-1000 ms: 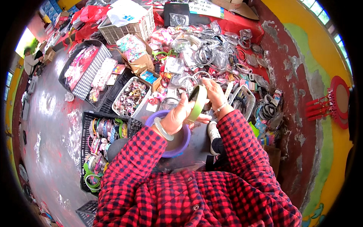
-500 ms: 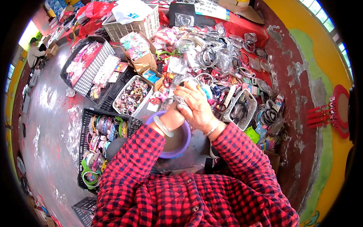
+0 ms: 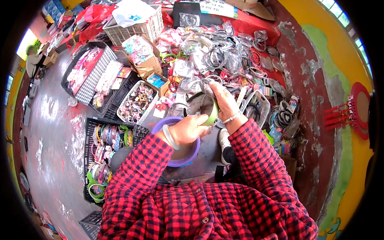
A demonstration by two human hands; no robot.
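Unclasped since half a second earlier, in the head view the left hand (image 3: 187, 130) and right hand (image 3: 226, 103) held a curved green band (image 3: 213, 115) between them, near the purple basin (image 3: 182, 162).

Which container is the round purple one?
The basin below the left hand: its rim is a purple circle, while the white baskets and black crate have corners.

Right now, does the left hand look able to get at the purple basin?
Probably yes: the left hand appears above the purple basin with nothing visible between them, though it is gripping the green band.
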